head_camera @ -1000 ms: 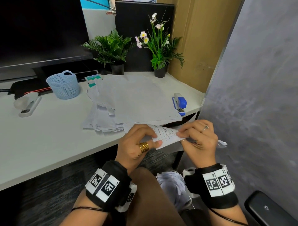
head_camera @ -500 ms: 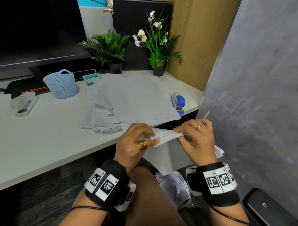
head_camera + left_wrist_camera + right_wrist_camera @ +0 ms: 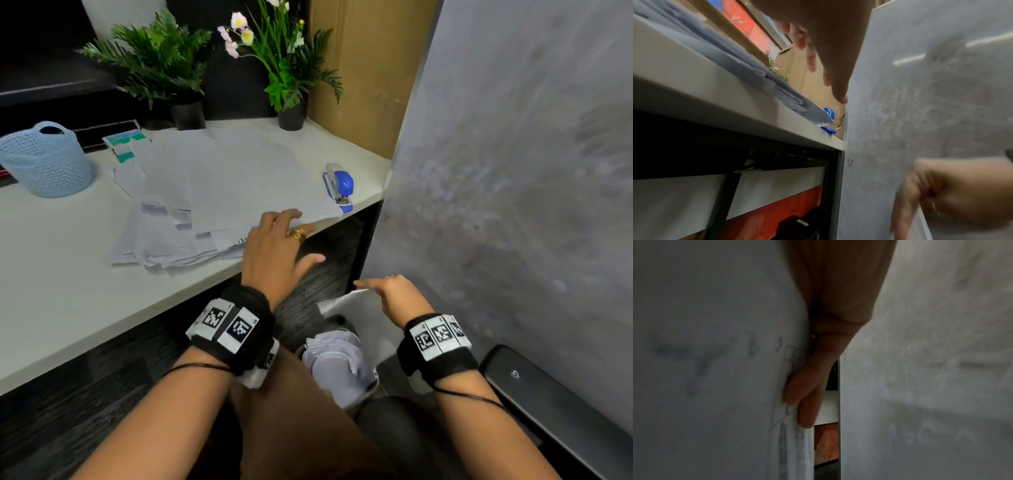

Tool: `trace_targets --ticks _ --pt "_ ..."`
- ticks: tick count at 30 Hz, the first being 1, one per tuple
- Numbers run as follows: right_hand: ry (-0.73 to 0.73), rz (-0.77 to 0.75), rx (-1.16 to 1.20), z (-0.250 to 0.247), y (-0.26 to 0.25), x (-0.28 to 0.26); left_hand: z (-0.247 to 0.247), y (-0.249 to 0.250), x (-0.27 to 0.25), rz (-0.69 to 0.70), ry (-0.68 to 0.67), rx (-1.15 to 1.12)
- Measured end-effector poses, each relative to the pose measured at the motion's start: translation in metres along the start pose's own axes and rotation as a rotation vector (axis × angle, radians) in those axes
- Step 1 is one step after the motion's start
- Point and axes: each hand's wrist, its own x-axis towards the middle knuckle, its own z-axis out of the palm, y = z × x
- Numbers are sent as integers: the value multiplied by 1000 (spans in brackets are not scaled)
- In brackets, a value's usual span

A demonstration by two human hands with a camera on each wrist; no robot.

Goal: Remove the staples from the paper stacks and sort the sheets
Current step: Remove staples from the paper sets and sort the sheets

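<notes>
A loose pile of white sheets [image 3: 205, 192] lies spread on the white desk [image 3: 51, 291]; the left wrist view shows the pile's edge [image 3: 719, 55] from below. My left hand [image 3: 305, 236] hovers over the pile's front right corner, fingers straight and spread, holding nothing. My right hand [image 3: 373, 287] is down below the desk edge and pinches one printed sheet [image 3: 346, 301]. In the right wrist view its fingers [image 3: 807, 394] lie along that sheet [image 3: 715, 369], and the thumb is hidden. A blue stapler [image 3: 339, 186] sits at the desk's right end.
A light blue basket [image 3: 44, 161] stands at the back left, with a green-and-white box [image 3: 126, 144] beside it. Two potted plants [image 3: 181, 68] line the back. A grey partition [image 3: 513, 171] closes the right side. Crumpled paper [image 3: 339, 359] lies between my knees.
Both hands were gripping one sheet in front of the desk. The left hand has let go and moved up over the pile; the right hand has dropped lower with the sheet.
</notes>
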Motion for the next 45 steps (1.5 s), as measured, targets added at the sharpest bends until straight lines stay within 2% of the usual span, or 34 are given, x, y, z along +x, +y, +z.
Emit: trace_targets --ticks 3,4,8,11,14,19,22,25,29,30,32,35,37,40,42,45 --pt "-70 25 31 15 16 23 1 -1 16 20 85 144" --pt "-92 24 68 17 18 27 4 -3 21 -3 70 181" --pt "-220 75 141 32 20 49 24 -19 31 -160 -246 232" --pt "-315 131 137 56 23 73 41 -25 27 -133 -361 363" --pt "-392 177 119 86 30 97 47 -23 27 -137 -331 385" --pt "-299 376 161 135 36 106 48 -21 27 -145 -306 379" --pt "-303 506 272 163 40 104 47 -19 30 -162 -314 367" --pt "-439 506 516 191 43 101 49 -18 31 -167 -323 367" --pt "-502 470 561 197 37 99 48 -17 31 -166 -340 377" --pt "-476 446 553 189 32 98 47 -17 31 -169 -345 377" --pt "-323 370 559 171 24 97 45 -17 31 -179 -344 348" --pt "-33 254 474 134 11 85 43 -14 31 -203 -315 284" --pt "178 172 429 105 -1 74 40 -13 32 -222 -342 257" --pt "491 43 555 51 -30 57 29 -9 33 -216 -349 251" --pt "583 10 674 17 -51 47 17 -5 30 -225 -304 245" --pt "591 35 926 -19 -76 39 -3 2 21 -241 -196 210"
